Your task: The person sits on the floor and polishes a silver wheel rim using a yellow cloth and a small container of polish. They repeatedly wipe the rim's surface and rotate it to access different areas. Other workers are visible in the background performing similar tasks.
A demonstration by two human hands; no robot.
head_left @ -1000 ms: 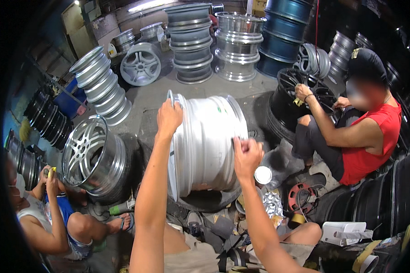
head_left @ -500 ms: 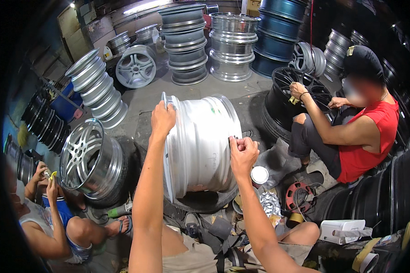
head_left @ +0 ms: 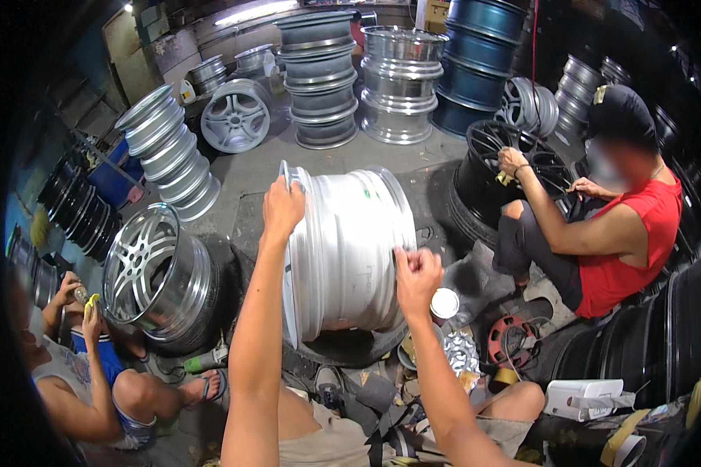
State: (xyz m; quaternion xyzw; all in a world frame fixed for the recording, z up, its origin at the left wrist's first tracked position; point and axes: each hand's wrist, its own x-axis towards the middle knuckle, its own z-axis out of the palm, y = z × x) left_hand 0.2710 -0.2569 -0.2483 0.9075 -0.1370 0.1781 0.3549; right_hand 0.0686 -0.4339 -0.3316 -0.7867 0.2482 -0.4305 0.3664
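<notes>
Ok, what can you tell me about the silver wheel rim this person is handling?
The bare silver metal wheel rim stands on edge, its wide, smooth stepped barrel facing the camera and its faces turned left and right. The left hand grips its upper left lip; the right hand presses against its lower right edge. Its bottom rests on a dark tyre-like support on the floor.

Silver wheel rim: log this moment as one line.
left hand: grips upper front lip | right hand: pressed on barrel | silver wheel rim: standing on edge | small white can: beside right hand
</notes>
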